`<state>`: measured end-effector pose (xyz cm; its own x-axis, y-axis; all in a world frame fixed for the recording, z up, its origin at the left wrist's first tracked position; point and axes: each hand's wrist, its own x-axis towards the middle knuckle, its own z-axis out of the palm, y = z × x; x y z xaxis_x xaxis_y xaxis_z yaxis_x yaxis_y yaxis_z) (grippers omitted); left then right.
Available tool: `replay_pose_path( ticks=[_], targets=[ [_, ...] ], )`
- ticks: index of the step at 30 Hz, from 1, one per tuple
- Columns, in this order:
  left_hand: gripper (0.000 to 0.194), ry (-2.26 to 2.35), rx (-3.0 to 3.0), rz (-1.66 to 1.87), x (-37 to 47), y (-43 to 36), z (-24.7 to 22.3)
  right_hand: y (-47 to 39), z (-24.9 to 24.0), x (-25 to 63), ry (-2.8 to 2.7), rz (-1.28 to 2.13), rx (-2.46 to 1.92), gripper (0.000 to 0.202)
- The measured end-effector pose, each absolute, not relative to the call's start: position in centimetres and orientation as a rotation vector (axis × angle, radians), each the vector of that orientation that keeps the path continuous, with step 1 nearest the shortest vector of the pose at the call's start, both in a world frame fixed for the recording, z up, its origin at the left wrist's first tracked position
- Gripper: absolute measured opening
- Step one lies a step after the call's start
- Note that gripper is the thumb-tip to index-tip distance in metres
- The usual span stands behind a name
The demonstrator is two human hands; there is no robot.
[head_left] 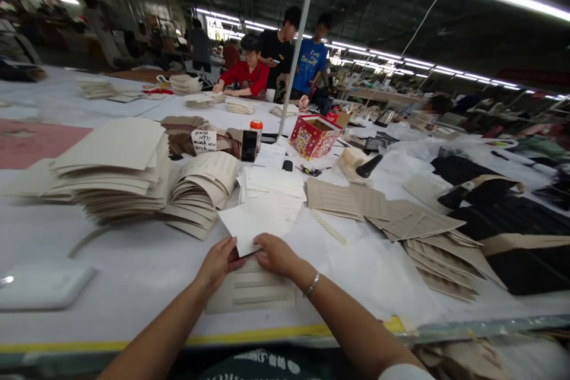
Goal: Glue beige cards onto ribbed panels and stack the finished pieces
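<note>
Both my hands grip the near edge of a white sheet (256, 222), which is tilted up over the table. My left hand (221, 264) pinches its left corner. On the right side, the thumb and fingers of my right hand (278, 255) close on the same sheet. Beneath my hands lies a beige panel (253, 294) with raised strips across it. Just beyond the held sheet is a stack of white sheets (274, 181). A fanned stack of beige panels (207, 181) stands to the left of it.
A taller stack of panels (116, 166) stands left. Brown-grey panels (427, 237) overlap on the right, beside black material (512, 237). Behind are a phone (249, 145), a red box (313, 136), a metal pole (299, 47) and a person in red (249, 74) at the table.
</note>
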<state>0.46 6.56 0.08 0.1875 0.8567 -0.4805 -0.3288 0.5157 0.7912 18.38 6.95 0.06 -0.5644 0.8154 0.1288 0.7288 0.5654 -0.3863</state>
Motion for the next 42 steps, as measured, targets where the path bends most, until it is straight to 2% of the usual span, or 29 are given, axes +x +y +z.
replay_pose_path(
  ticks=[3,8,13,16,21,30,35,42],
  targets=[
    [0.025,1.092,0.629,0.88,0.3,5.8,0.2,6.1,0.8,17.1,-2.381,0.491,-1.216,0.022],
    [0.023,1.152,0.65,0.899,0.4,5.8,0.1,5.6,0.4,15.6,-2.493,0.236,-1.148,0.007],
    [0.022,1.199,0.653,0.868,0.3,6.1,0.4,5.6,0.2,15.2,-2.621,-0.005,-1.111,0.013],
    [0.02,1.218,0.656,0.857,0.3,6.2,0.6,5.7,0.6,15.1,-2.646,-0.032,-1.159,0.016],
    [0.015,1.195,0.67,0.878,0.4,6.0,1.0,5.7,1.8,14.9,-2.588,0.145,-1.313,0.01],
    [0.023,1.209,0.662,0.938,0.1,6.0,1.3,5.7,1.2,15.3,-2.475,0.428,-1.308,0.011],
    [0.029,1.225,0.742,0.976,0.0,5.8,0.7,5.8,0.6,15.3,-2.198,0.705,-1.286,0.012],
    [0.024,1.265,0.975,0.984,0.2,5.9,0.3,6.1,0.4,14.8,-1.808,1.111,-1.374,0.019]
  ],
)
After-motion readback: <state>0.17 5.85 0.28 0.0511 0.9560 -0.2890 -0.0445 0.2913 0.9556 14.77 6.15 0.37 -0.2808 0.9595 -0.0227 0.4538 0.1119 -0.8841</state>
